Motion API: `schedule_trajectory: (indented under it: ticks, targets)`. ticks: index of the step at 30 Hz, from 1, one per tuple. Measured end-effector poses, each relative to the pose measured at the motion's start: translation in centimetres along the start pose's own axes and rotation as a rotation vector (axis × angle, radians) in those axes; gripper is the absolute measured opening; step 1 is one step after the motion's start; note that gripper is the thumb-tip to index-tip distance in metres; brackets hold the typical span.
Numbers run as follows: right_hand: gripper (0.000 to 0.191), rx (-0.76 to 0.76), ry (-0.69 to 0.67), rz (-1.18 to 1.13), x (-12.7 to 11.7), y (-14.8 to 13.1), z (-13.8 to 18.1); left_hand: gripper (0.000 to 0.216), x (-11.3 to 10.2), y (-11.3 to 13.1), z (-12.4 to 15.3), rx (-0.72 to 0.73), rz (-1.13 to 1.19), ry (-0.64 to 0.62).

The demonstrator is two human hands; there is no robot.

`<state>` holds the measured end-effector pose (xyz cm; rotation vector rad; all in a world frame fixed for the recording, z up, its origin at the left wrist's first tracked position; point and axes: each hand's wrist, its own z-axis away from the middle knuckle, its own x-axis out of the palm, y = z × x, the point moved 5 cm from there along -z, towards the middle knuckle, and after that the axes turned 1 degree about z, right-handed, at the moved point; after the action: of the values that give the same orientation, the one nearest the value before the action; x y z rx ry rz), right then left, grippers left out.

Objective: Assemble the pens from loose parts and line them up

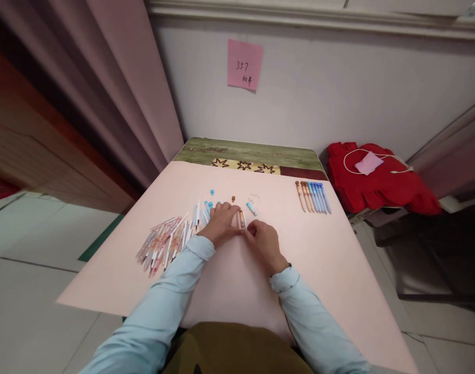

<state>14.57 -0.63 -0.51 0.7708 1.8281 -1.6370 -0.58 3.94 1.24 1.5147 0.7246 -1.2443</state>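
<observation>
Near the middle of the table, my left hand [222, 223] curls around a short tan-and-brown pen barrel [242, 219], its thumb and fingers at the barrel's left side. My right hand [264, 241] is closed in a pinch at the barrel's lower end; whatever lies between its fingertips is too small to make out. Just beyond, a short blue pen barrel [251, 209] lies at a slant beside thin springs [254, 196]. A small brown pen topper [233, 199] stands behind my left hand, and a blue topper [212, 192] is farther left. Some blue parts [207, 205] are partly hidden by my left hand.
To the left spreads a heap of pen refills and clear barrels [163, 244]. Several assembled pens [313, 197], brown and blue, lie in a row at the right. A red cloth [378, 182] with a white cable sits beyond the table's right edge; a curtain [128, 78] hangs at left.
</observation>
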Motion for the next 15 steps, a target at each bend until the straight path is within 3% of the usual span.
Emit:
schedule_trajectory:
  ticks: [7,15]
  targets:
    - [0.011,0.078,-0.061,0.203,-0.7,-0.3,0.3,0.045,-1.4,0.1,1.1,0.133,-0.134,0.056]
    - [0.017,0.067,-0.052,0.341,-0.6,-0.5,0.8,0.015,-1.8,1.8,1.3,0.475,-0.173,0.063]
